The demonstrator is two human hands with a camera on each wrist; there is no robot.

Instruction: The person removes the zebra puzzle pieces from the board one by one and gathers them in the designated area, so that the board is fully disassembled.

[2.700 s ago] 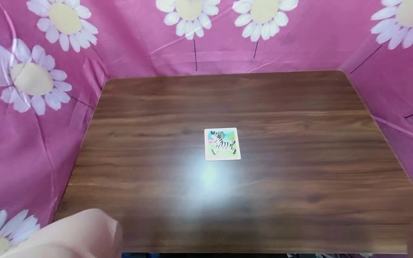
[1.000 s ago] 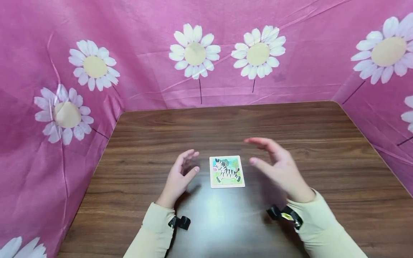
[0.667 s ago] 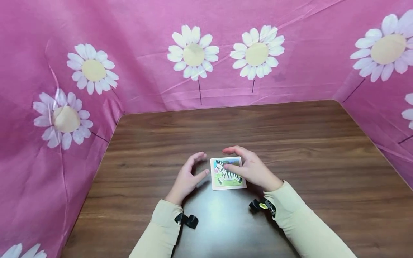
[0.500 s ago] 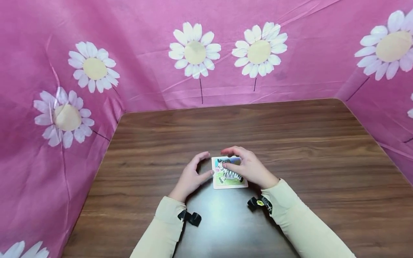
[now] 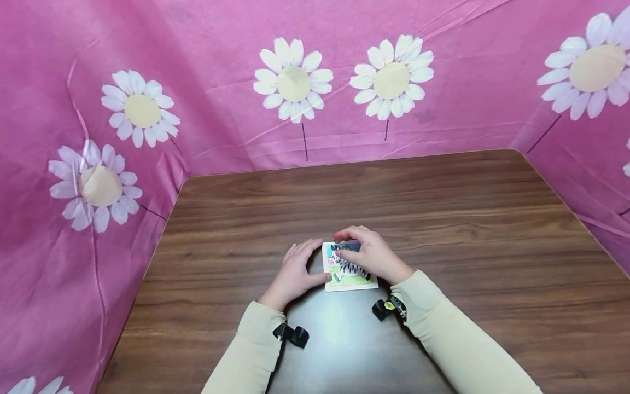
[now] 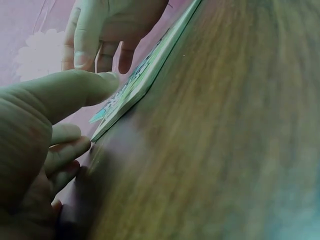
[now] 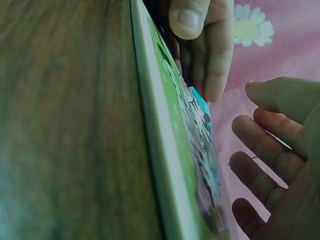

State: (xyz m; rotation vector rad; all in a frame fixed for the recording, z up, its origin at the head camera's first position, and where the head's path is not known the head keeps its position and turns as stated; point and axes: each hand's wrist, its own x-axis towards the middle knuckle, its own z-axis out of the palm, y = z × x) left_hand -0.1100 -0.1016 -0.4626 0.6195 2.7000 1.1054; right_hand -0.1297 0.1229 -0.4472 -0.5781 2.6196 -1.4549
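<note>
A square zebra jigsaw puzzle (image 5: 346, 276) with a pale frame lies flat on the wooden table. Along its left side is my left hand (image 5: 295, 273): the thumb lies over the left edge and the straight fingers reach the far left corner. My right hand (image 5: 371, 254) is over the right and far part, thumb above the zebra and fingers bent past the far edge. In the right wrist view its fingers (image 7: 255, 130) are apart from the puzzle and hold nothing. A light-blue corner piece (image 7: 201, 100) stands slightly raised from the frame.
The brown table (image 5: 467, 219) spreads around the hands, with a glare patch in front of the puzzle. A pink cloth (image 5: 221, 82) with white daisies hangs behind and at both sides. Black straps with small cameras (image 5: 297, 335) are on both wrists.
Both hands came in from the sides to the puzzle. Over the last half second the left hand moved right, its thumb onto the edge; the right hand shifted slightly left.
</note>
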